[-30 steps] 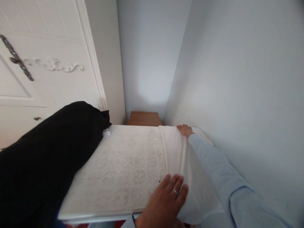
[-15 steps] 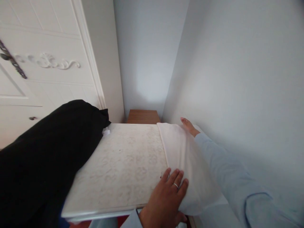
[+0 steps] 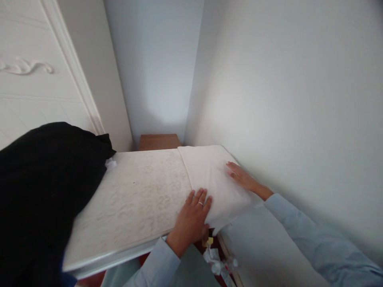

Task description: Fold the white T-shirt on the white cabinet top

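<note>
A pale mattress [image 3: 134, 199] with a faint raised pattern and brownish stains lies before me. Its right end is covered by a white fitted sheet [image 3: 209, 167], drawn mostly smooth with a few soft folds. My left hand [image 3: 190, 219], a ring on one finger, rests with fingers spread on the sheet's edge and the bare mattress beside it; its thumb hangs at the near side. Toward the far right corner my right hand [image 3: 245, 180] lies on the sheet, fingers stretched out. Neither hand grips anything visible.
A big black cloth [image 3: 44, 187] covers the mattress's left part. Behind stand a white wardrobe [image 3: 86, 59] and a low brown wooden piece [image 3: 158, 142]. A grey-white wall [image 3: 278, 79] closes the right side. Below my left hand are crumpled wrappers [image 3: 212, 255] on the floor.
My view has turned right. My right hand has come back from the far corner edge onto the sheet's top. The sheet looks flatter; my left hand stays at its edge.
</note>
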A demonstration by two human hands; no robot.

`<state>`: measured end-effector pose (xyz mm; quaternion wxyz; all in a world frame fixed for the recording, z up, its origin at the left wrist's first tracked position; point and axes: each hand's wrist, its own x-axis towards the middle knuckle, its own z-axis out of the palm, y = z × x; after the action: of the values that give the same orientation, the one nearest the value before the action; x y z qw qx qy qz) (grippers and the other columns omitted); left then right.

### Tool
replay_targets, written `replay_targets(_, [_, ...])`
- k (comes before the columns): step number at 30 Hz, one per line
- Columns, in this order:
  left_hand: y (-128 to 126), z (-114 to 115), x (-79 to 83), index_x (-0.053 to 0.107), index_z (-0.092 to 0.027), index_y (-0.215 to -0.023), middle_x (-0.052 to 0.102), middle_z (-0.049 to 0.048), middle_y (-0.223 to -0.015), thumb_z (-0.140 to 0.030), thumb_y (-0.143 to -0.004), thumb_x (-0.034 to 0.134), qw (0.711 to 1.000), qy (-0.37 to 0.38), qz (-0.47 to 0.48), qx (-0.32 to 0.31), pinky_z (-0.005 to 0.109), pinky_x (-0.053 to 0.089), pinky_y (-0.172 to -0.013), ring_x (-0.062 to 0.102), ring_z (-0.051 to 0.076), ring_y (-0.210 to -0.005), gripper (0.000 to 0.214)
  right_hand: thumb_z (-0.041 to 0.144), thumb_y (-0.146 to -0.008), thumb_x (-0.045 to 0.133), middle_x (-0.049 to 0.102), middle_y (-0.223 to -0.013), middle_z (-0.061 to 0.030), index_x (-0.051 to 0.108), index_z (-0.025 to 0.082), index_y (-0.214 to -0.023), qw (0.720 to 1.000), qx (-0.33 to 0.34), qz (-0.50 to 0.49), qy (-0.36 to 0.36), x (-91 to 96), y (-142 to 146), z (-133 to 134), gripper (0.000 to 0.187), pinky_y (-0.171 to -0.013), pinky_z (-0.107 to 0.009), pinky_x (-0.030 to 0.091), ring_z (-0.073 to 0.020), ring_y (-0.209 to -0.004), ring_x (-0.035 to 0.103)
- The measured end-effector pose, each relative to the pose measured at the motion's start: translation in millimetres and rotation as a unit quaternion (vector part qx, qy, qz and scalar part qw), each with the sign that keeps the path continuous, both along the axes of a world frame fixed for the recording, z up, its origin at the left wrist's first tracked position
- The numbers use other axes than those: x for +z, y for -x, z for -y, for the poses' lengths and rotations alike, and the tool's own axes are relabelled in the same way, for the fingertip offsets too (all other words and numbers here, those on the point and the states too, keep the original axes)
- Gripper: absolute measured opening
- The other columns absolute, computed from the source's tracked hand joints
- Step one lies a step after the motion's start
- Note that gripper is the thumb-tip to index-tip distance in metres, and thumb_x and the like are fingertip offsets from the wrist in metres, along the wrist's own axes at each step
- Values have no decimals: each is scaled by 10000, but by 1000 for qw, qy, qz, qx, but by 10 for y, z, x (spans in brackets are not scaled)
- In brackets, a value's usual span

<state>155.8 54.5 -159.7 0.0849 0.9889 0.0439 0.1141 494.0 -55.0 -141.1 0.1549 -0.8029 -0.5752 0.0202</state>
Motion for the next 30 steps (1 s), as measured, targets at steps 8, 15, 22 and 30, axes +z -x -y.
replay_targets(8, [-23, -14, -24, 241, -113, -1555, 254, 219, -1620, -388, -852, 613, 999, -43, 0, 29, 530, 127, -1233, 144, 328, -1527, 841, 582, -1003, 213, 456, -1543, -118, 504, 174, -1463, 996, -49, 69, 17, -222, -36, 713, 680, -1229, -506, 268, -269, -1465, 353])
replay_targets(15, [-18, -18, 9, 240, -129, -1547, 276, 219, -1612, -332, -815, 644, 998, -49, 2, 31, 516, 133, -1230, 178, 324, -1520, 860, 532, -1018, 198, 427, -1567, -78, 463, 197, -1492, 995, -50, 87, 17, -207, 26, 777, 639, -1242, -472, 237, -229, -1479, 327])
replay_targets(22, [-14, -28, 21, 265, -111, -1536, 297, 209, -1607, -329, -806, 649, 998, -59, 6, 30, 494, 138, -1231, 207, 323, -1512, 854, 575, -1007, 169, 376, -1593, -105, 445, 150, -1498, 997, -49, 55, 20, -225, -146, 900, 706, -1247, -454, 218, -221, -1486, 311])
replay_targets(30, [1, -28, 66, 277, -114, -1533, 290, 215, -1608, -335, -783, 696, 998, -55, -5, 26, 492, 135, -1227, 206, 320, -1513, 888, 589, -1007, 170, 383, -1590, -101, 454, 163, -1498, 996, -49, 66, 32, -203, -182, 889, 710, -1244, -447, 231, -228, -1481, 321])
